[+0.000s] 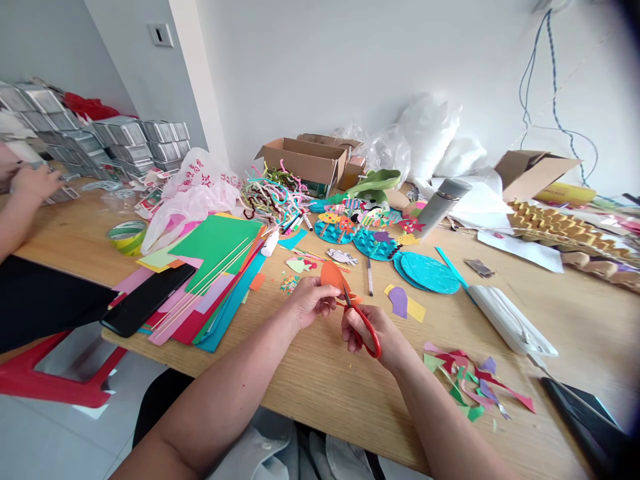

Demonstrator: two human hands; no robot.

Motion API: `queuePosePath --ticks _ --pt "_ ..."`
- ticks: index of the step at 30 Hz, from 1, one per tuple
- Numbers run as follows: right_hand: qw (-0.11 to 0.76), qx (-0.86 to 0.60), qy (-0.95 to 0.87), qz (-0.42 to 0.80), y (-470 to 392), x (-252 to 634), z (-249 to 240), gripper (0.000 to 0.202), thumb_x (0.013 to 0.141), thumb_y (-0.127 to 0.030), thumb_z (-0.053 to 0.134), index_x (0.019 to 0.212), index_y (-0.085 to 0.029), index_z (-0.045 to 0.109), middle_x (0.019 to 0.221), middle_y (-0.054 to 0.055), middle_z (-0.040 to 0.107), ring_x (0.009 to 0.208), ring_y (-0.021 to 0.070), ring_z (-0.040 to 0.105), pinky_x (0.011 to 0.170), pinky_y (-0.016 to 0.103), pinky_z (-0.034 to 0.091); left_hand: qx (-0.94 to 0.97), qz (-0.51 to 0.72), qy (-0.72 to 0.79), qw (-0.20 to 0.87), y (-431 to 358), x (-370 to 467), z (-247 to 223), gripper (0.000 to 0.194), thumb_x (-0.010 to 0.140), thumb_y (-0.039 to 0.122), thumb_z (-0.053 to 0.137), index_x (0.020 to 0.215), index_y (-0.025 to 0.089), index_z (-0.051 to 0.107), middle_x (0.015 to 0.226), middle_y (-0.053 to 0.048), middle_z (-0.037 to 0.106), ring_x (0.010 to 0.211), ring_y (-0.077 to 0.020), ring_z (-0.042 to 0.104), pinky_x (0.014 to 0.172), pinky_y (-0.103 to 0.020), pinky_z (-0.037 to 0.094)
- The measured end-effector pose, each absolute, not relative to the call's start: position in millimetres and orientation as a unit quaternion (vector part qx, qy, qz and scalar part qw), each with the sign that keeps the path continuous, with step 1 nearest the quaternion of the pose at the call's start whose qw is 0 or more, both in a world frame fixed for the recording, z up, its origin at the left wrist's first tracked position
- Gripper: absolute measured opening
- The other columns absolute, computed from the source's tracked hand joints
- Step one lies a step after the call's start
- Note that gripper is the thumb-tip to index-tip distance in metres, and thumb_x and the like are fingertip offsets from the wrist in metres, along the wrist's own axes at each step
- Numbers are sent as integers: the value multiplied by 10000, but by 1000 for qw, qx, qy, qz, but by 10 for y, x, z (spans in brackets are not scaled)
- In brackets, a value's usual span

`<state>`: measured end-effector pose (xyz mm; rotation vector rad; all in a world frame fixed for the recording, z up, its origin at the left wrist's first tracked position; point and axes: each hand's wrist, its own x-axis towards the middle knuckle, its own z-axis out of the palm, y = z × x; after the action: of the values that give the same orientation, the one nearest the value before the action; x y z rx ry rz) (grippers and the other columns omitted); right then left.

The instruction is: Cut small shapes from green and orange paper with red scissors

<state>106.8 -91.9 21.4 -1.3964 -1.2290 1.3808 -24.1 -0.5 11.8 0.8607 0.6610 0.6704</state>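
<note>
Near the middle of the table, my left hand is closed on a piece of orange paper, pinching its lower left edge. My right hand is wrapped round the red handles of a pair of scissors. The blades point up and left and meet the orange paper. Beyond the hands lie a paper fish, a pen and small confetti-like bits. Purple and yellow paper pieces are right of the scissors.
Coloured sheets with sticks and a phone lie left. Paper scraps, a white power strip and a grey bottle are right. Another person's hand is far left. A cardboard box stands behind.
</note>
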Motion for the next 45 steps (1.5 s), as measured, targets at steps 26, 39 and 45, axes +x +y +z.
queuePosePath --ticks 26,39,45 --pt "398 -551 -483 551 -920 1067 227 520 706 -664 570 617 -155 515 514 9 574 403 99 546 389 196 413 396 310 308 808 -9 -247 122 194 529 227 723 647 110 622 606 -21 620 441 -53 476 363 -183 229" --pt "405 -562 -467 549 -918 1062 206 508 693 -649 594 605 -158 500 504 0 572 367 82 520 358 184 394 408 301 288 812 -5 -252 108 210 573 249 716 705 103 642 699 -56 656 465 -57 490 359 -178 242" --pt "397 -564 -474 548 -920 1061 220 508 691 -648 596 598 -157 506 506 5 574 373 88 522 360 191 398 403 300 306 808 -4 -251 117 211 550 253 728 673 113 630 637 -32 634 463 -54 478 372 -178 234"
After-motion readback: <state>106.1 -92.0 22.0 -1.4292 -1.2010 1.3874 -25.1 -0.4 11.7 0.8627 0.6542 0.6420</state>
